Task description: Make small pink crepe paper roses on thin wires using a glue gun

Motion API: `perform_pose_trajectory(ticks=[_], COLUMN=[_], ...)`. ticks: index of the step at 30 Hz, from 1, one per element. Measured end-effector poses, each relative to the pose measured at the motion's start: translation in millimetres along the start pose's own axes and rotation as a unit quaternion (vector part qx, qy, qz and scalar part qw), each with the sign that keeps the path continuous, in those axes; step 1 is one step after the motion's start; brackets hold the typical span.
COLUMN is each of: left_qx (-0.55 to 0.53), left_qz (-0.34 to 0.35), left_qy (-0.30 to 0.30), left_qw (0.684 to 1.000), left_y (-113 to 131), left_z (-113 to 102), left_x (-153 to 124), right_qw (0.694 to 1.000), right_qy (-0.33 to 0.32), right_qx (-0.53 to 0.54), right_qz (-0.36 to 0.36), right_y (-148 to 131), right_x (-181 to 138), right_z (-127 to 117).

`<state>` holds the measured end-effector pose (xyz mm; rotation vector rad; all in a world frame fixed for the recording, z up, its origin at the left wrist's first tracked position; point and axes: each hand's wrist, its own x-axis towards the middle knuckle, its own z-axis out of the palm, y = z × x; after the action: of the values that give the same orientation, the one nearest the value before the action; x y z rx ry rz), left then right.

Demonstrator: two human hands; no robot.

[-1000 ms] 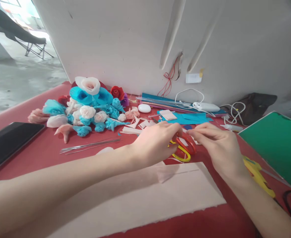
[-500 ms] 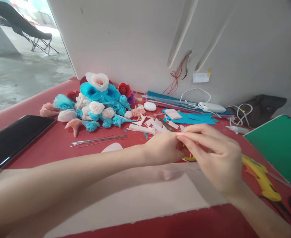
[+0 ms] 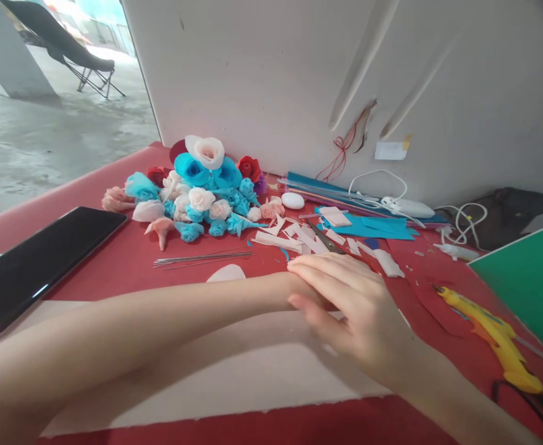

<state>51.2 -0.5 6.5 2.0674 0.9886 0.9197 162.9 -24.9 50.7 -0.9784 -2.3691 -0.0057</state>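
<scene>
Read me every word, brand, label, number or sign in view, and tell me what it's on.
Readable text: none.
Wall note: any writing is too blurred to read.
Glue gun: no legible marking.
Scissors: partly hidden, no legible marking.
Paper sheet: no visible lettering.

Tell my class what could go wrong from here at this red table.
The right hand largely hides the left hand near dark metal scissors, so a finger might get nicked. The yellow plastic glue gun lying nearby could burn skin if hot. The thin silver wires beyond the left forearm might get brushed askew.
</scene>
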Motion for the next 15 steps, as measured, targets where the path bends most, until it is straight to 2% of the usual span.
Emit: perform_pose_trajectory(ticks=[9, 12, 15], left_qx=[0.141, 0.190, 0.237], left_qz=[0.030, 0.058, 0.099], left_qy=[0.033, 0.046, 0.056], left_qw=[0.989, 0.979, 0.965], left_y=[0.8, -1.2, -4.1], left_z=[3.7, 6.2, 10.1], left_x=[-7.2, -4.0, 4.9], right_qw=[0.999, 0.999, 0.989], right_qy=[-0.021, -0.028, -0.098], right_qx=[-0.019, -0.039, -0.103], right_qz=[-0.045, -0.016, 0.044], right_y=[-13.7, -19.7, -17.5], right_x=[4.9, 9.1, 19.6], right_z=[15.4, 20.7, 20.6])
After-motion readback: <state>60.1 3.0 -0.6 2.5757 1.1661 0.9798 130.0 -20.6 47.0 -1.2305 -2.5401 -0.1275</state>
